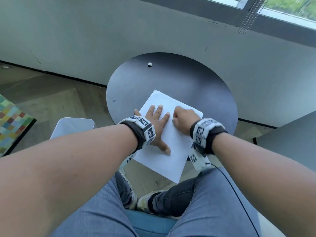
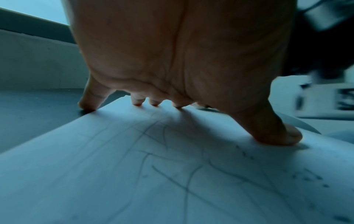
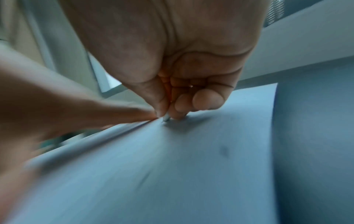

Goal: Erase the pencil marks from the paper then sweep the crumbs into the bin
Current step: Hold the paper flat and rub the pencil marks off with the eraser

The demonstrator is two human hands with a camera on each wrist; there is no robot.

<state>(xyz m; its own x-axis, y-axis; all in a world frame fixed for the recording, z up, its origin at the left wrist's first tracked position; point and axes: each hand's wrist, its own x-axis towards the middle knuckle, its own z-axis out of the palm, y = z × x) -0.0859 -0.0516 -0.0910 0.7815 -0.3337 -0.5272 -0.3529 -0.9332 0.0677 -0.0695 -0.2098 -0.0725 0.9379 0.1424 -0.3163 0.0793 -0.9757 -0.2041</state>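
Paper (image 1: 171,139), a plain white sheet, lies skewed on the near part of the round dark table (image 1: 196,79), its near corner hanging past the table's edge above the person's knees. In the head view the left hand (image 1: 157,127) lies flat on the sheet's left half, fingers spread and straight, the thumb stretched toward the near side and the little finger reaching off the sheet's left edge onto the table. The right hand (image 1: 184,119) sits just beside the left index finger, fingers curled into a loose fist and blurred; what it holds cannot be made out here. A white bin (image 1: 71,127) with rounded corners stands on the wooden floor left of the table. A small white object (image 1: 150,64) rests near the table's far edge.

From the left wrist, the fingertips (image 2: 137,101) and thumb press down on the smooth matte sheet, and the little finger's tip touches the dark tabletop right at the sheet's edge. Thin grey pencil marks (image 2: 162,151) branch across the paper beneath the palm, with a few dark specks to the right of them.

From the right wrist, the thumb and curled fingers pinch a small pale eraser (image 3: 166,117), of which only the tip shows, touching the paper. The left index finger lies close alongside it. Faint smudges (image 3: 224,150) show on the sheet nearer the camera.
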